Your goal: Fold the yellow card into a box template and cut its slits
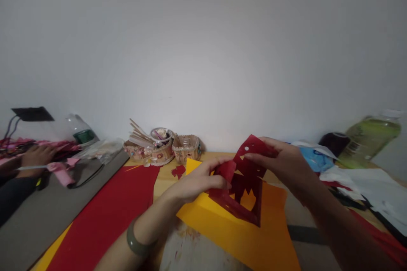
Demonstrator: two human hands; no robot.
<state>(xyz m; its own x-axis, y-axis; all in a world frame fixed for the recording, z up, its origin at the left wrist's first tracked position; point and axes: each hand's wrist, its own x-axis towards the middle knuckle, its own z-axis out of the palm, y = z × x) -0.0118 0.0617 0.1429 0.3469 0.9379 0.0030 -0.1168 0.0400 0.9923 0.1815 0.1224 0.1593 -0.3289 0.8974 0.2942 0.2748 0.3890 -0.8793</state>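
A dark red paper cutout (233, 207) with jagged holes is raised above a sheet of yellow-orange paper (219, 230). My left hand (202, 180) pinches its left part between thumb and fingers. With the thumb in front and fingers behind, my right hand (273, 156) grips the upper right part, where small holes show. The cutout is bent between the two hands, and its lower frame hangs over the yellow-orange sheet. Under that sheet lies a pale board (193, 247) with reddish marks. A small red paper scrap (178, 172) rests behind my left hand.
Two decorated baskets, one with sticks (159, 154) and one with a clear cup (187, 151), stand against the wall. Red paper (117, 194) covers the left side. Another person's hand (36, 155) touches pink material at far left. A tilted bottle (370, 139) and white sheets (381, 190) are at right.
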